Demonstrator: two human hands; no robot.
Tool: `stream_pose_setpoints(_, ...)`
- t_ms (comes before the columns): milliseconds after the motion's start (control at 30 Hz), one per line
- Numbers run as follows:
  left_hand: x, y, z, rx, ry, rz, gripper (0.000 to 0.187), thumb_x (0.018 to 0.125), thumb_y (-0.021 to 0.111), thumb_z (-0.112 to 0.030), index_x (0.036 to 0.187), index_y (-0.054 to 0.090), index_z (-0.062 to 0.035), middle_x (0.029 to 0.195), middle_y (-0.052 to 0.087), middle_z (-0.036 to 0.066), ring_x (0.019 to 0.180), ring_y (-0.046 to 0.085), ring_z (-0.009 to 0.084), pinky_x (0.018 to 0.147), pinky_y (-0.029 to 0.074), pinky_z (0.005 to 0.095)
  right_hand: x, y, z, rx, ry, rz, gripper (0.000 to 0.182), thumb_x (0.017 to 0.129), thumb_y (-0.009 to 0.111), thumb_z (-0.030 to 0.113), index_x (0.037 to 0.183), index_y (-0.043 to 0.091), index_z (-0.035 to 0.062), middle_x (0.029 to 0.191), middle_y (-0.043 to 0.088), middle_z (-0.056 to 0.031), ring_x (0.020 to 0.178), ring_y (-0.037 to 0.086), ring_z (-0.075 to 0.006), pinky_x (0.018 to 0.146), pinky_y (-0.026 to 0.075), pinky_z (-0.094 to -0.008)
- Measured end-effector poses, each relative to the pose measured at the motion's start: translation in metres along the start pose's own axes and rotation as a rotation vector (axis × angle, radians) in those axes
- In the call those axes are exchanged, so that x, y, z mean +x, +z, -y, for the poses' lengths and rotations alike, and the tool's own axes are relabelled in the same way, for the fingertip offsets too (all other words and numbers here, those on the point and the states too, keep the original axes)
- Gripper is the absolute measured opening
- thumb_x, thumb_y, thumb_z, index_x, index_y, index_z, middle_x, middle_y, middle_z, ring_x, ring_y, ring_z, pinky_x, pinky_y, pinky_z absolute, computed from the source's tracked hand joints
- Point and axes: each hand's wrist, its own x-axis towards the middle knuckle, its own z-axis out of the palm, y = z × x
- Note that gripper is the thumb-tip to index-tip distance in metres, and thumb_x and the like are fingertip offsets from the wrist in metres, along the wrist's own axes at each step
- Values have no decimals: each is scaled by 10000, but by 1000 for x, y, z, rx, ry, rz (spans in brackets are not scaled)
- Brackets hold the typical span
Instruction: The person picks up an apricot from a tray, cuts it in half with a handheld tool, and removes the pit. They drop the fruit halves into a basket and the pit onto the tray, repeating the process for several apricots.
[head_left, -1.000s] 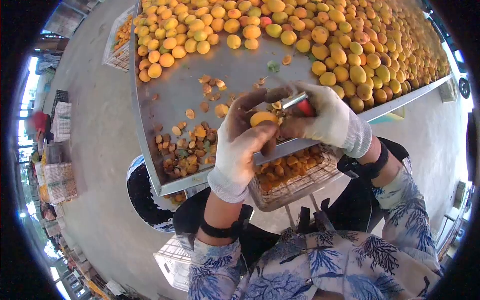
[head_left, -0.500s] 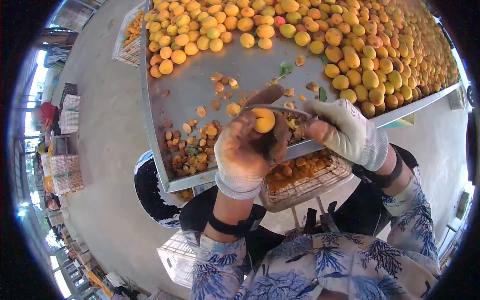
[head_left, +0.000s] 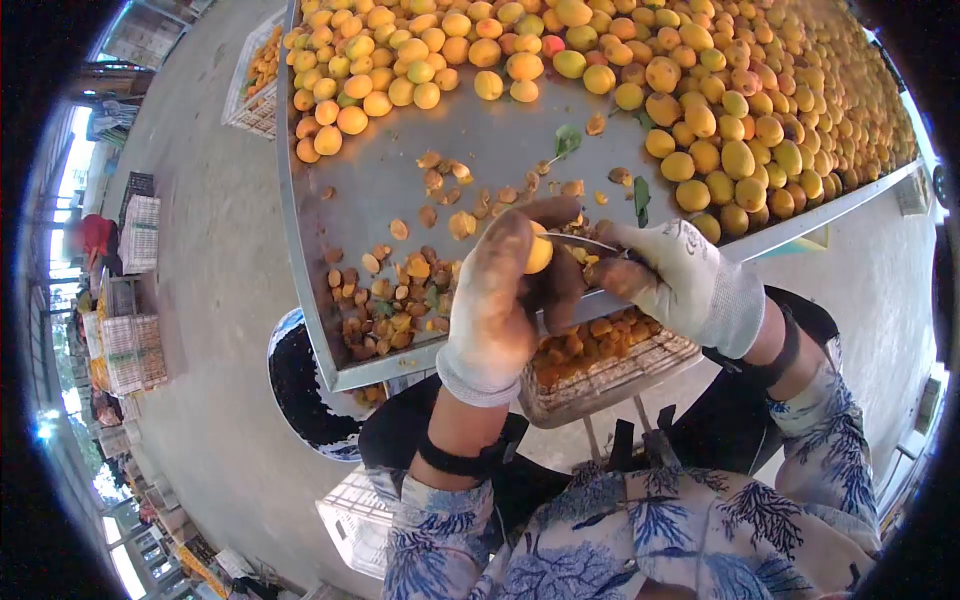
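In a white, brown-stained glove, my left hand (head_left: 500, 300) is closed around an apricot (head_left: 539, 252), with part of the fruit hidden by the fingers. My right hand (head_left: 675, 280), gloved the same way, grips a knife (head_left: 580, 241) whose thin blade reaches left to the apricot. Both hands are over the near edge of a metal table (head_left: 470, 130). Behind them on the metal lie scattered pits and fruit scraps (head_left: 405, 290). A large heap of whole apricots (head_left: 740, 110) covers the far and right side.
Below the table's front edge, a crate (head_left: 610, 375) holds opened orange fruit. A dark-lined bucket (head_left: 310, 390) stands at the left corner, and a white crate (head_left: 355, 520) sits on the floor. Further left are stacked crates (head_left: 132, 350) and a person in red (head_left: 97, 240).
The apricot has turned in my left hand, which has rotated with it, and less of the fruit shows. My right hand and the knife have shifted slightly left and down.
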Motion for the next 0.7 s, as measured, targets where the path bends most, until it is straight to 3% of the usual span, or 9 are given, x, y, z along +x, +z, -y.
stream_pose_setpoints(67, 1, 0, 4, 134, -1, -34, 613, 985, 402, -523, 1252, 532, 13, 714, 594, 54, 552, 512, 113, 513, 402, 237, 3, 2, 7, 31, 28, 15, 307, 949, 582, 302, 1039, 597, 9, 766, 625, -225, 766, 643, -396, 627, 500, -429)
stream_pose_setpoints(133, 3, -6, 14, 199, 156, -43, 621, 981, 415, -539, 1249, 536, 8, 840, 634, 78, 699, 588, 130, 642, 473, 259, 3, 7, 8, 63, 61, 27, 313, 949, 580, 303, 1057, 594, 10, 776, 633, -225, 775, 646, -395, 640, 506, -437)
stream_pose_setpoints(267, 11, -7, 22, 418, 346, -144, 611, 981, 431, -528, 1249, 535, 11, 1031, 643, 121, 918, 612, 174, 822, 484, 311, 6, 20, 5, -72, 81, 19, 347, 959, 554, 334, 1106, 578, 21, 832, 653, -217, 813, 646, -397, 682, 515, -461)
stream_pose_setpoints(333, 11, -6, 19, 141, 244, 13, 576, 980, 469, -485, 1277, 514, 7, 1180, 610, 157, 1102, 570, 221, 966, 438, 355, 7, 24, 7, -112, 85, 37, 358, 962, 545, 345, 1120, 571, 24, 851, 655, -218, 825, 645, -399, 691, 515, -468)
stream_pose_setpoints(367, 12, -7, 20, 138, 242, 13, 576, 980, 469, -485, 1277, 514, 7, 1180, 610, 157, 1102, 570, 221, 966, 438, 355, 10, 24, 7, -149, 97, 52, 360, 961, 544, 346, 1130, 566, 28, 863, 657, -218, 830, 643, -401, 694, 516, -471)
stream_pose_setpoints(433, 15, -8, 21, -229, 196, -2, 506, 963, 549, -338, 1331, 469, -2, 1233, 591, 170, 1178, 541, 242, 1034, 402, 373, 13, 26, 5, -191, 105, 69, 363, 960, 543, 346, 1140, 560, 31, 876, 658, -218, 836, 642, -403, 696, 516, -473)
stream_pose_setpoints(567, 5, -4, 7, -94, 214, 28, 488, 997, 435, -231, 1406, 370, 28, 1373, 503, 203, 1285, 477, 285, 1081, 368, 401, 17, 23, 6, 36, 82, 28, 355, 967, 540, 341, 1093, 578, 12, 852, 653, -225, 835, 643, -410, 682, 509, -455)
stream_pose_setpoints(633, 3, -5, 6, -157, 189, 32, 550, 883, 599, -59, 1395, 402, -19, 1317, 542, 173, 1240, 505, 260, 1075, 378, 400, 19, 21, 6, 94, 87, 40, 353, 967, 543, 339, 1072, 586, 6, 843, 652, -226, 836, 644, -412, 676, 506, -446)
stream_pose_setpoints(700, 4, -7, 9, -231, 173, 13, 533, 886, 589, -53, 1386, 407, -18, 1318, 542, 177, 1246, 502, 267, 1074, 382, 404, 20, 26, 4, 214, 76, 44, 340, 966, 558, 324, 1039, 597, -6, 826, 645, -234, 840, 645, -413, 668, 499, -434)
